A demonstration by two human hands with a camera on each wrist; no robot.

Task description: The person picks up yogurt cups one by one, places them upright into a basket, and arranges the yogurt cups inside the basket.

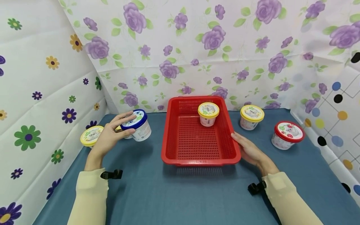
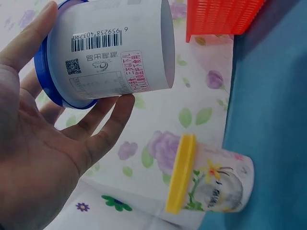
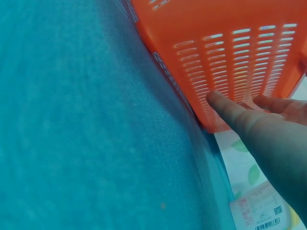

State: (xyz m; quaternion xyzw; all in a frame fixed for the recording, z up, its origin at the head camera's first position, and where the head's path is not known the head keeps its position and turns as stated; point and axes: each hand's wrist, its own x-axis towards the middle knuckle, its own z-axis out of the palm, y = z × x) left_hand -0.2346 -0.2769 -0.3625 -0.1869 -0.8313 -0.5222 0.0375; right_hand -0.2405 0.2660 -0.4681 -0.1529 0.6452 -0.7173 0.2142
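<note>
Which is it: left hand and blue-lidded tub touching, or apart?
Touching. The left wrist view shows the left hand gripping the blue-lidded tub between thumb and fingers.

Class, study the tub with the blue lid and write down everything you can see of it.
The blue-lidded tub is round and whitish, narrowing slightly toward its base; it looks like plastic or coated card. The lid is on, with a deep-blue rim and a pale printed top. Its side carries a barcode, a QR code and small print. The left hand holds it by the lid, tilted, above the blue cloth, left of the red basket.
</note>
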